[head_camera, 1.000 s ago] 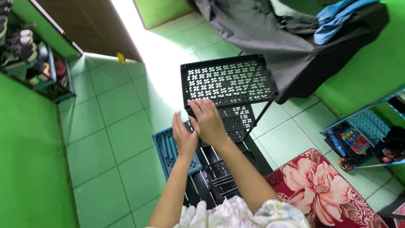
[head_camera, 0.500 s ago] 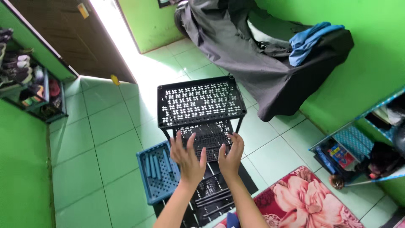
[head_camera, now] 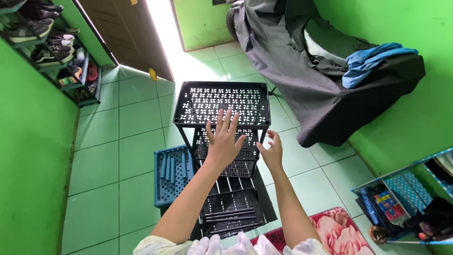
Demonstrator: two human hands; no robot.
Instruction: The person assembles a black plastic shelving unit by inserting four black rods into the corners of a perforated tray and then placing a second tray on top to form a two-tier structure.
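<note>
While left hand (head_camera: 222, 139) hovers, perforated (plastic) rack (head_camera: 222, 103)

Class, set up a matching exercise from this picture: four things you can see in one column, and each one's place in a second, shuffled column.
1. black rack
2. blue tray
3. blue cloth
4. shoes

a. on shelves by the left wall
b. on the grey cover
c. under the left hand
d. on the floor, left of the rack

Pairs: 1-c, 2-d, 3-b, 4-a
</note>
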